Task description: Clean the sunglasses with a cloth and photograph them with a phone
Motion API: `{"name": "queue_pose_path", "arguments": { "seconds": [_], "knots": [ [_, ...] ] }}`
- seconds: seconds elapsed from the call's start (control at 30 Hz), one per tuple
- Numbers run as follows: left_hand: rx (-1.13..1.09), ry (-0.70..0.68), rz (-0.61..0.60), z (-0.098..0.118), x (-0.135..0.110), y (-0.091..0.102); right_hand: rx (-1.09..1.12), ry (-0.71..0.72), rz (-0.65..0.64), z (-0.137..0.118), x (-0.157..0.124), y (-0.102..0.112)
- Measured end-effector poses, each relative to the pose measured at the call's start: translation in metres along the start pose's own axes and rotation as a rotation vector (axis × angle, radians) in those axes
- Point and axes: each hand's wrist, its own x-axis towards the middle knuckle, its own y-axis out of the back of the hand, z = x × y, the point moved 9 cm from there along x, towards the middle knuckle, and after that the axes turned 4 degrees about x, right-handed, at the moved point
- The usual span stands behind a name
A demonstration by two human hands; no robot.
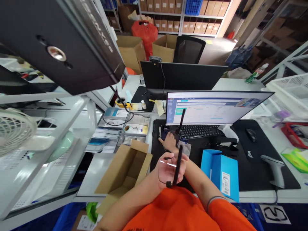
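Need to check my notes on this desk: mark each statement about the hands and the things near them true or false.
1. The right hand is beside a smartphone on the black desk mat. True.
2. The left hand is empty. False: it holds a thin black rod with a cable.
3. An open cardboard box stands to the left of both hands. True.
4. The blue box sits on the keyboard. False: it stands on the desk mat, nearer the person than the keyboard.
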Motion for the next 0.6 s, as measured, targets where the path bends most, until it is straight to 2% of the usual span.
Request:
{"name": "queue_pose_path", "arguments": {
  "seconds": [0.1, 0.27, 0.43, 0.6],
  "knots": [
    [0.007, 0.014, 0.045, -0.002, -0.007, 0.001, -0.091, -0.172, -0.014, -0.004, 0.024, -0.021],
    [0.024, -0.004, 0.063, 0.004, -0.018, -0.006, -0.151, -0.358, -0.072, 0.016, 0.041, -0.032],
    [-0.007, -0.023, -0.022, 0.014, -0.016, -0.015, -0.136, -0.445, -0.174, 0.039, 0.036, -0.029],
    [-0.019, -0.020, -0.028, 0.016, -0.013, -0.012, -0.072, -0.427, -0.142, 0.036, 0.015, -0.023]
  ]
}}
